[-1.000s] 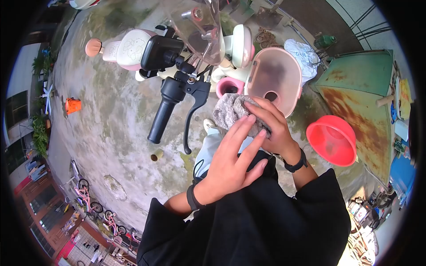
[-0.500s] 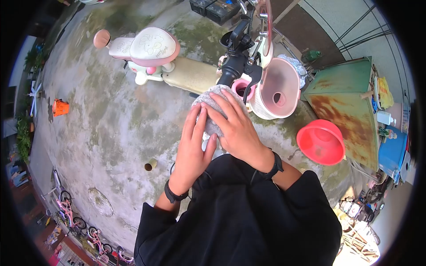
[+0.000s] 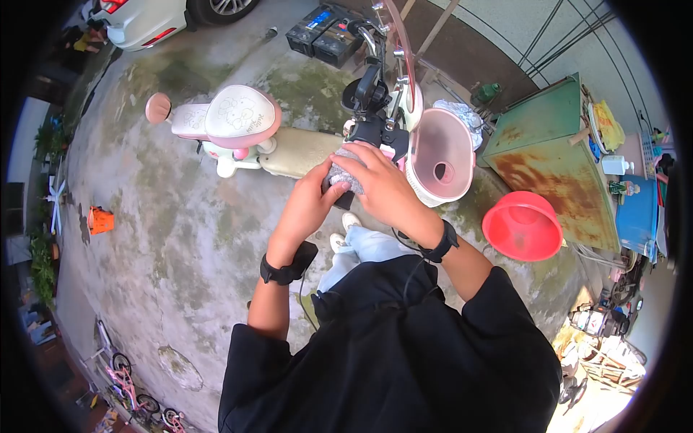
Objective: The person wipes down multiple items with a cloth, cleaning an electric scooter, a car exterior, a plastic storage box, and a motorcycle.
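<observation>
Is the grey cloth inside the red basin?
No, the left hand and right hand hold the grey cloth on the black handlebar grip, and the red basin stands apart.

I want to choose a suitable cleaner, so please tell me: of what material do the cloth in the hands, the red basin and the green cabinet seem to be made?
Cloth: probably terry or microfiber, matte; its surface looks fuzzy.
Red basin: likely plastic, smooth; it has soft highlights and even color.
Green cabinet: apparently painted metal, worn; brown rust-like patches mark it.

top (image 3: 390,361): black, loose, short-sleeved | wristbands (image 3: 287,267): black | trousers (image 3: 375,245): pale blue | shoes (image 3: 350,220): whitish | cord (image 3: 302,299): thin, dark
</observation>
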Motion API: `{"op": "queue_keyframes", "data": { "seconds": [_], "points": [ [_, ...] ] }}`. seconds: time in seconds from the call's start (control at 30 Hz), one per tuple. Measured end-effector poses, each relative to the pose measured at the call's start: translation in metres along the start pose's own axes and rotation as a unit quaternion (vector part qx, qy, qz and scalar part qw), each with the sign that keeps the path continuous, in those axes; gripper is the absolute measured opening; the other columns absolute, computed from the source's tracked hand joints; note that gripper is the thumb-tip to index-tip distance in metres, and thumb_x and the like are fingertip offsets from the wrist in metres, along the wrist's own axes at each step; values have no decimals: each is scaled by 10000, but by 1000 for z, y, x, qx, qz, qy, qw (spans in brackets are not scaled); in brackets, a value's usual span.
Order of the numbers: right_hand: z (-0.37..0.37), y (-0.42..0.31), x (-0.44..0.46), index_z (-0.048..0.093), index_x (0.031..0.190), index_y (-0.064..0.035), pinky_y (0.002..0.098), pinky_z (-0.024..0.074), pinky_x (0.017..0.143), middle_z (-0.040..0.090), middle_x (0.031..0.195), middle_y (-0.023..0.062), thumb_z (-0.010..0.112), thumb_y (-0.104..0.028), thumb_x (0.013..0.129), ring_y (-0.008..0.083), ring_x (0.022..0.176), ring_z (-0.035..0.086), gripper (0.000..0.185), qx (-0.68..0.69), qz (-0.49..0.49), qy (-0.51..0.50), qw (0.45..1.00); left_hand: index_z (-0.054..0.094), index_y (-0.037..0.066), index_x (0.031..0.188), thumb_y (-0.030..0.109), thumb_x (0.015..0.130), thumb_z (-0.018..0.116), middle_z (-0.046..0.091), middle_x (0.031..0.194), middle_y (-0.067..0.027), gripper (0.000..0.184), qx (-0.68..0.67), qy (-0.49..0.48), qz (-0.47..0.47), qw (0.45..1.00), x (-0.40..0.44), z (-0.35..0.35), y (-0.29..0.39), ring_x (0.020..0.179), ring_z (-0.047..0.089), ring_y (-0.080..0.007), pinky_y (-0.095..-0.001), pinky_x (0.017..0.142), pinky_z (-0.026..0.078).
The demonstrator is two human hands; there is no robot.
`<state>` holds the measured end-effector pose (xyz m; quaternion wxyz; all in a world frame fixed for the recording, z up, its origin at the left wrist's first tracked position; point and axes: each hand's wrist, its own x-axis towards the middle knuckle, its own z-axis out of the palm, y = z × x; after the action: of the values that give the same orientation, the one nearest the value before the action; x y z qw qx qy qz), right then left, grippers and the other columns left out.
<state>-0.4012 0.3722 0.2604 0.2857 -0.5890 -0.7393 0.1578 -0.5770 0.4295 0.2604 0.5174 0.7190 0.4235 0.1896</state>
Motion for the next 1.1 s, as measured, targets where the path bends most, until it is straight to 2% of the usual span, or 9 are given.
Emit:
{"op": "queue_keyframes", "data": {
  "seconds": [0.07, 0.33, 0.47, 0.63, 0.73, 0.87, 0.97, 1.0, 1.1],
  "points": [
    [2, -1, -1, 596, 1322, -79, 478, 445, 1060, 530, 1376, 157, 644, 66, 740, 374, 1322, 483, 601, -17, -9, -3, 1000, 588, -4, 1316, 149, 920, 723, 702, 994, -226, 446, -6, 1, -1, 1000, -4, -5, -6, 815, 666, -323, -378, 777, 528],
    [-12, -16, -7, 564, 1351, -74, 485, 431, 1085, 484, 1397, 161, 659, 77, 712, 394, 1369, 422, 663, -5, -38, -74, 997, 657, 9, 1190, 60, 885, 723, 707, 992, -192, 316, 9, 66, 8, 998, -45, -4, -20, 845, 702, -322, -371, 747, 540],
    [-21, -37, -7, 556, 1349, -57, 482, 421, 1102, 479, 1399, 157, 674, 80, 683, 389, 1389, 406, 690, 42, -33, -123, 991, 655, 10, 1179, 76, 887, 722, 700, 998, -201, 306, 25, -34, -40, 998, -59, -33, -6, 874, 698, -359, -388, 763, 544],
    [-10, -56, 1, 583, 1323, -49, 462, 421, 1110, 498, 1404, 147, 666, 70, 667, 363, 1399, 414, 672, 55, 12, -124, 991, 593, 15, 1269, 178, 944, 693, 709, 1012, -204, 377, -3, -147, 1, 989, -51, -69, -21, 892, 705, -369, -422, 790, 546],
    [2, -59, 12, 599, 1314, -39, 434, 418, 1120, 523, 1384, 150, 646, 98, 645, 349, 1402, 422, 684, 71, 57, -82, 992, 507, -7, 1366, 211, 963, 685, 706, 987, -235, 491, -10, -218, -27, 976, -29, -85, -27, 929, 714, -361, -408, 798, 564],
    [24, -53, 13, 592, 1327, -31, 438, 418, 1121, 521, 1388, 154, 628, 131, 624, 361, 1382, 447, 723, 49, 114, 60, 990, 410, 3, 1468, 296, 1004, 636, 644, 1210, -269, 593, -101, -253, 28, 962, 1, -95, -34, 1001, 714, -320, -407, 829, 577],
    [38, -65, 11, 591, 1330, -38, 441, 423, 1117, 520, 1389, 154, 631, 131, 626, 372, 1368, 464, 725, -25, 184, 153, 971, 401, -2, 1468, 286, 1008, 624, 654, 1172, -275, 587, -152, -284, 60, 945, 29, -91, -33, 971, 714, -324, -407, 814, 572],
    [44, -67, 8, 591, 1334, -49, 439, 441, 1100, 521, 1393, 153, 640, 124, 633, 380, 1349, 484, 723, -21, 204, 181, 962, 447, -18, 1398, 292, 1004, 624, 677, 1082, -273, 532, -136, -287, 101, 943, 41, -82, -40, 881, 725, -321, -408, 751, 562],
    [54, -79, -1, 590, 1339, -58, 437, 458, 1085, 519, 1404, 153, 658, 111, 639, 383, 1333, 503, 723, -3, 268, 224, 937, 494, -23, 1285, 307, 990, 640, 694, 969, -257, 466, -79, -316, 76, 942, 57, -71, -36, 772, 717, -329, -413, 685, 539]
  ]
}}
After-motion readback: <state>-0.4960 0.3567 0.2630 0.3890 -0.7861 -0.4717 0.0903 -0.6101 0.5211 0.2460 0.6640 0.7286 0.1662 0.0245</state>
